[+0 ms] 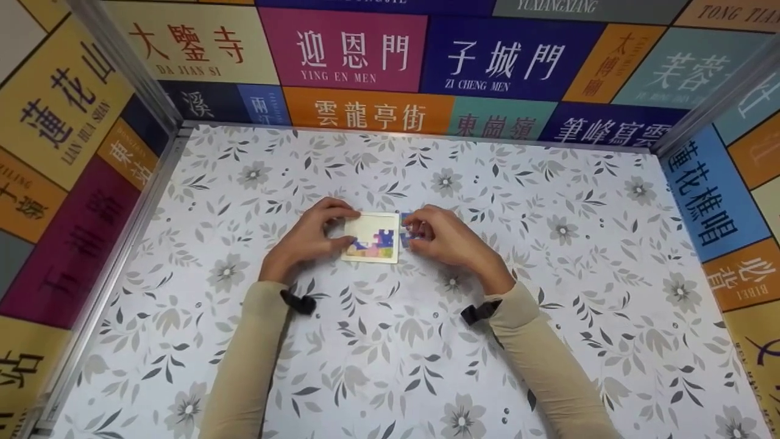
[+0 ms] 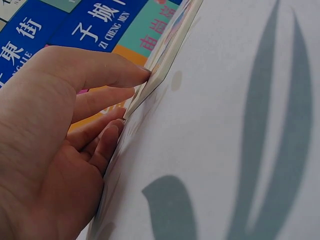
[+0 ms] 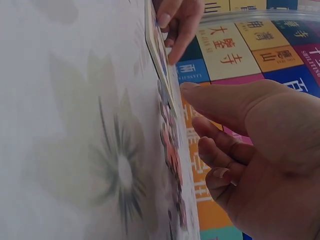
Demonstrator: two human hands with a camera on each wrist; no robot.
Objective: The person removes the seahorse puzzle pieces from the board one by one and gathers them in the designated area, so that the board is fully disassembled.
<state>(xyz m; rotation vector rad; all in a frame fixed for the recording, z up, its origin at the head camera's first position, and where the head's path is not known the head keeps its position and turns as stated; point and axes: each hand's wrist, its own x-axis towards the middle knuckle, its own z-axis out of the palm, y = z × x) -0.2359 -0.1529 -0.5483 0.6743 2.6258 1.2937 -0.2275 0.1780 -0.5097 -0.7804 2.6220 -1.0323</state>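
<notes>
A small square puzzle tray (image 1: 396,244) with a pale frame lies on the patterned table, its lower part filled with joined colourful pieces (image 1: 381,247). My left hand (image 1: 308,235) grips the tray's left side, thumb and fingers at its edge; the left wrist view shows the thumb on the tray's corner (image 2: 159,75). Just right of the tray, my right hand (image 1: 454,238) is held with bent fingers over loose blue pieces (image 1: 405,228). In the right wrist view, loose pieces (image 3: 171,155) lie flat beside the tray, and the right fingers (image 3: 212,150) hold nothing visible.
The table (image 1: 341,366) has a white leaf-and-flower covering. Upright panels with coloured blocks and large characters (image 1: 353,52) stand behind it and at both sides, with metal rails along the edges. A dark band (image 1: 298,302) sits at each wrist.
</notes>
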